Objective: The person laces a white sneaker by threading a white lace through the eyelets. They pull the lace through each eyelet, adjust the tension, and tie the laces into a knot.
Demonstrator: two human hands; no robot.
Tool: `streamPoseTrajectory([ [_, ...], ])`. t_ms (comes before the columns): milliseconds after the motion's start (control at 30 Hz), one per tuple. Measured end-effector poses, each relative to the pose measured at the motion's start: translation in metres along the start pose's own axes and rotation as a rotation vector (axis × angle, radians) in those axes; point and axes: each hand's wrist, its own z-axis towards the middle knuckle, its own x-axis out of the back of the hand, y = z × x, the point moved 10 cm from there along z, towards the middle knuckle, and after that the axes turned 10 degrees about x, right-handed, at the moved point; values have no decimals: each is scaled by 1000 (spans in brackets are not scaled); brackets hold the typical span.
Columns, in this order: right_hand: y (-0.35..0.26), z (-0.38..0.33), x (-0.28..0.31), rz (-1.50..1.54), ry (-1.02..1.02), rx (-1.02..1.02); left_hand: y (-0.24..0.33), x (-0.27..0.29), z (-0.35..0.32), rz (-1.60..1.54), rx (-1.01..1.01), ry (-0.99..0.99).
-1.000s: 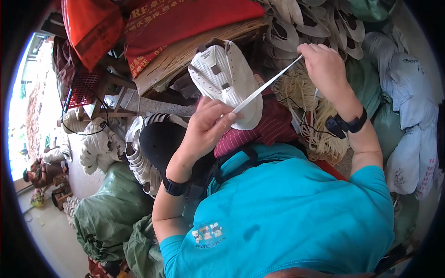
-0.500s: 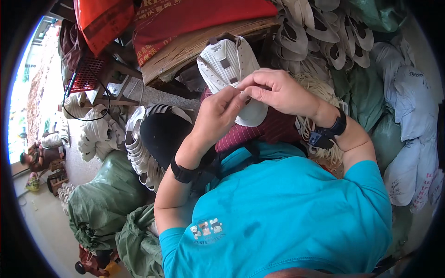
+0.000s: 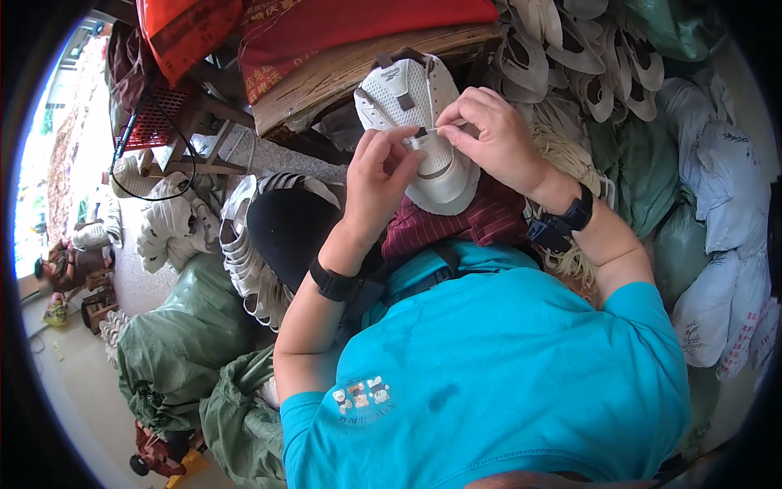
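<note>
A white shoe upper (image 3: 444, 183) with a mesh tongue, brown loops and a row of eyelets along its edge rests toe toward me on a dark red striped cloth (image 3: 497, 216) over my lap. Above its middle, my left hand (image 3: 381, 169) is closed, with thumb and index finger at a thin pale shoelace. My right hand (image 3: 495, 137) pinches the same lace just to the right, and a short stretch shows between the fingertips. Where the lace passes into the shoe is too small to make out.
A wooden bench (image 3: 326, 73) with a red cloth bag (image 3: 350, 28) stands ahead. Cream laces (image 3: 566, 155) hang at my right, below hanging shoe uppers (image 3: 599, 61). Stacked uppers (image 3: 244, 244), a black round pad (image 3: 289, 236) and green sacks (image 3: 183, 342) lie left. Other people sit far left.
My hands have moved apart from a close pinch, the left slightly left, exposing the lace between them and more of the shoe's toe.
</note>
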Motion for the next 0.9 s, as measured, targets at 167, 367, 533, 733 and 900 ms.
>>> streamPoseTrajectory([
  [167,8,-3,-11,47,-2,-80,0,-1,0,80,-35,-9],
  [367,-17,4,-16,-111,-46,116,-2,0,-2,53,-37,18],
  [533,2,3,-28,117,-112,-48,-3,-3,-4,66,-20,18],
  [733,4,7,-26,211,-102,-110,-7,0,-3,71,10,43],
  [900,18,0,-31,294,-104,-174,-7,1,-1,84,7,49],
])
